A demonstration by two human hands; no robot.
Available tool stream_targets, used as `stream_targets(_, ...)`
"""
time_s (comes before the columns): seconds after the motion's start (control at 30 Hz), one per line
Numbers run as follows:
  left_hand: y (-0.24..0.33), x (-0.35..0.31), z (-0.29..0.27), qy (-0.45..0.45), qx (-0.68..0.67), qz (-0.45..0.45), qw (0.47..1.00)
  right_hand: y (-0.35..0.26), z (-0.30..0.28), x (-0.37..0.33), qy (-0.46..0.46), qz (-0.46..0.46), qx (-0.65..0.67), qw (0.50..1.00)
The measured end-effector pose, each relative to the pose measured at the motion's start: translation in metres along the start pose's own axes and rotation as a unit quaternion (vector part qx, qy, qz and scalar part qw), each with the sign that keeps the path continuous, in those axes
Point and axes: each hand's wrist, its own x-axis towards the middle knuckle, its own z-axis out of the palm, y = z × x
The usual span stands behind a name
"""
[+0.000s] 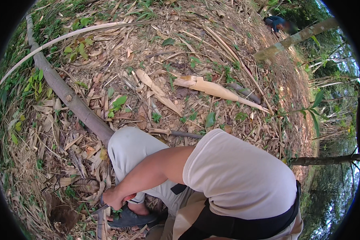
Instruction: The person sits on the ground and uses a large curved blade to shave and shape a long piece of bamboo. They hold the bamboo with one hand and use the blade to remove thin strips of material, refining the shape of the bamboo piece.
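My right arm crosses from the pale sleeve toward the lower left, past my bent knee. At its end my right hand [113, 199] is closed on what looks like a knife; the narrow grey blade [100, 209] sticks out beyond my fingers. Just below the blade, a thin upright strip of wood or cane [101, 226] runs down beside my dark shoe [132, 217]. A small red patch [129, 197] shows behind my wrist; I cannot make out what it belongs to. My left hand is hidden behind my arm and leg.
A grey-brown trunk [74, 102] lies from the upper left to my knee. A pale curved pole [68, 35] crosses it. Split pale wood [216, 89] lies among dry shavings ahead. Far off at upper right a person [274, 23] bends low near a leaning trunk [296, 40].
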Motion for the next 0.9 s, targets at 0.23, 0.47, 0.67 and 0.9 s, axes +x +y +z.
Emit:
stream_targets(0.23,0.108,-0.065,-0.001,0.198,0.184,0.378,0.886,-0.006,-0.028,-0.014,0.004,0.036,0.016,0.999)
stream_targets(0.47,0.129,-0.089,-0.008,0.064,0.331,0.323,0.884,-0.022,-0.026,-0.003,0.03,0.014,0.006,0.999)
stream_targets(0.67,0.087,-0.114,-0.03,-0.014,0.401,0.274,0.874,-0.008,-0.01,-0.006,-0.016,0.029,0.07,0.997)
stream_targets(0.9,0.05,-0.113,-0.036,-0.089,0.283,0.18,0.938,-0.029,-0.02,-0.028,-0.051,0.154,0.243,0.956)
